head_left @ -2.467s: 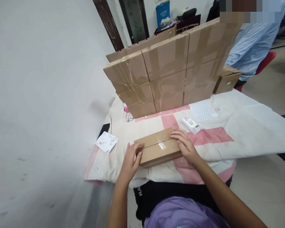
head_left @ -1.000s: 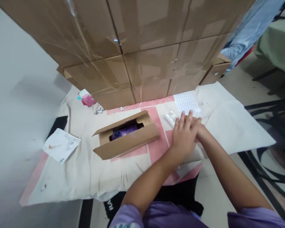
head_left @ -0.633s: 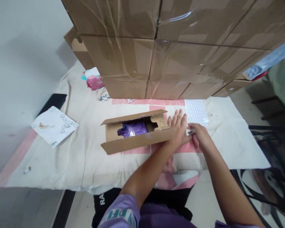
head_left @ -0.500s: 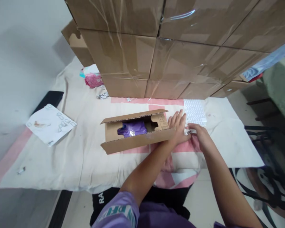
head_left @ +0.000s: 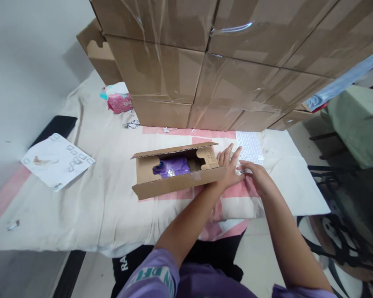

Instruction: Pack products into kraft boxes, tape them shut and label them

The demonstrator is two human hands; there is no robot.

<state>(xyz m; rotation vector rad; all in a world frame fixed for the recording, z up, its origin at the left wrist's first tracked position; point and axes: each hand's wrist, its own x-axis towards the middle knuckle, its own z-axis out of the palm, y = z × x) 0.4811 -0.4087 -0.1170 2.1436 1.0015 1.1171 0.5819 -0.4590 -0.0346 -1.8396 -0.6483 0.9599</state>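
Observation:
An open cardboard box (head_left: 174,185) lies lengthwise on the cloth-covered table, its long flaps raised. Inside it is a purple item (head_left: 174,167) in clear wrapping. My left hand (head_left: 230,167) is spread at the box's right end, fingers apart. Beside it, my right hand (head_left: 251,171) has its thumb and fingers close together near my left thumb, at a small light-coloured piece too small to make out. Just beyond my hands lies a white sheet with rows of small printed labels (head_left: 250,145).
Large taped cardboard boxes (head_left: 199,78) stand stacked along the back. At the left are a white printed sheet (head_left: 57,161), a dark flat object (head_left: 57,127) and a pink packet (head_left: 119,102). Black metal racks (head_left: 338,207) are at the right.
The view has shifted slightly, moving the scene a little leftward. My left fingers look more spread, and my right hand stays beside them. The box and purple item look unchanged.

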